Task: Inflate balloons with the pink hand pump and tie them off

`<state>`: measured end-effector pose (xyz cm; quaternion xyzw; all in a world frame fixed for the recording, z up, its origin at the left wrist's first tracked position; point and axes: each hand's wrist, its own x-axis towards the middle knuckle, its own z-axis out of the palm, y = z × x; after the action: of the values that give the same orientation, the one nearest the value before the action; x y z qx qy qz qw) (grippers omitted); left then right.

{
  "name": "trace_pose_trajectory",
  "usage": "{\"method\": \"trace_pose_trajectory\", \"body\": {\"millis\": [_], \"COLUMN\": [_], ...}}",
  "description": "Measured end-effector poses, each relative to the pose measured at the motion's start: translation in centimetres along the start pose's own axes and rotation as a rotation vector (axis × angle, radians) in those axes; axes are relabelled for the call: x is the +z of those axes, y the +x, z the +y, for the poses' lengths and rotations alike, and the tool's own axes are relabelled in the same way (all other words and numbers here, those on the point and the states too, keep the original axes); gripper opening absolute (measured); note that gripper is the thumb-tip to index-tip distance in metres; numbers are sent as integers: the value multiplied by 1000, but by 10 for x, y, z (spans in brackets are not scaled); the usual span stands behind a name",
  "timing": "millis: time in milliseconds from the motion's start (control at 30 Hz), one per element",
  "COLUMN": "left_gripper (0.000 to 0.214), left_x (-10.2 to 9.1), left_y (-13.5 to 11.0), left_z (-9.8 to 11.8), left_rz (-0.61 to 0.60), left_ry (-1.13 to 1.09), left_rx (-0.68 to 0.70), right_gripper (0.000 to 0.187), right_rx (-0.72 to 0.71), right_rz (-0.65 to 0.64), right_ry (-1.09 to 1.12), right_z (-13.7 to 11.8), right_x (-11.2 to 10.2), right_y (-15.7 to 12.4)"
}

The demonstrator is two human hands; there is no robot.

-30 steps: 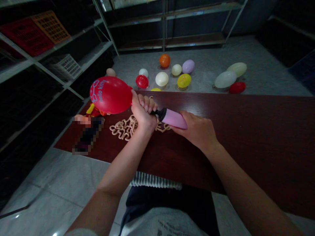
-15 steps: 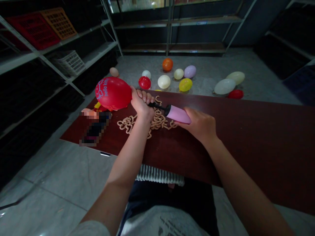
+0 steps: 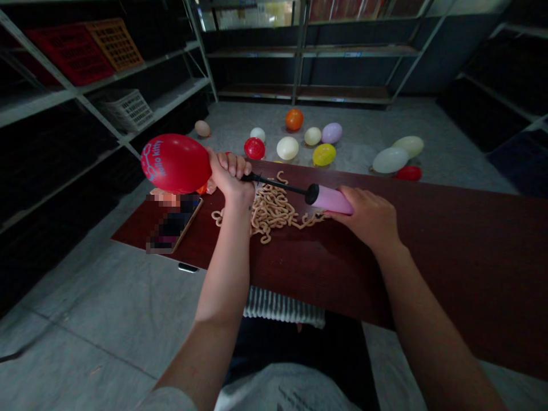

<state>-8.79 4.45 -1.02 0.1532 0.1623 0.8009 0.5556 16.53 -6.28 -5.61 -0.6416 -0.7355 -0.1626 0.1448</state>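
Note:
A red inflated balloon (image 3: 176, 164) with blue "hello kitty" lettering sticks out to the left of my left hand (image 3: 231, 174). That hand is closed round the black end of a balloon pump, at the balloon's neck; the join is hidden by my fingers. My right hand (image 3: 363, 220) is wrapped round the pink barrel of the balloon pump (image 3: 331, 200). Between my hands, the pump's black rod is drawn well out of the barrel. Beneath it, a heap of tan, curly long balloons (image 3: 272, 211) lies on the dark red table (image 3: 317, 257).
A phone-like dark item (image 3: 173, 225), partly pixelated, lies near the table's left end. On the floor beyond are several inflated balloons, among them an orange balloon (image 3: 294, 120) and a yellow balloon (image 3: 324, 154). Metal shelves (image 3: 355, 52) with crates at left line the room.
My hands have moved apart, the left one leftward with the red balloon and the right one rightward with the barrel. More of the pump's black rod shows. The view has shifted slightly.

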Motion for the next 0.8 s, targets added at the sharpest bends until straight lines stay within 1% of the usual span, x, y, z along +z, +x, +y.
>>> {"method": "trace_pose_trajectory", "body": {"millis": [100, 167, 333, 467, 567, 667, 733, 800], "left_gripper": [56, 57, 59, 55, 53, 55, 56, 57], "left_x": [2, 4, 14, 22, 27, 30, 31, 31], "left_y": [-2, -5, -20, -39, -55, -68, -73, -74], "left_z": [3, 1, -16, -32, -46, -60, -66, -69], "left_rz": [10, 20, 1, 26, 53, 64, 51, 21], "left_ry": [29, 49, -4, -18, 74, 197, 223, 201], "left_rx": [14, 10, 8, -28, -52, -93, -124, -137], "right_gripper": [60, 59, 56, 56, 56, 58, 58, 59], "right_rx": [-16, -23, -30, -33, -29, -8, 18, 37], "right_rz": [22, 30, 58, 82, 53, -9, -47, -65], "right_ry": [8, -2, -47, -52, -48, -13, 17, 41], "right_z": [-1, 0, 9, 6, -2, -8, -10, -11], "right_x": [0, 1, 7, 5, 1, -3, -3, -2], "right_y": [-2, -4, -7, -7, -6, -7, -8, -8]}}
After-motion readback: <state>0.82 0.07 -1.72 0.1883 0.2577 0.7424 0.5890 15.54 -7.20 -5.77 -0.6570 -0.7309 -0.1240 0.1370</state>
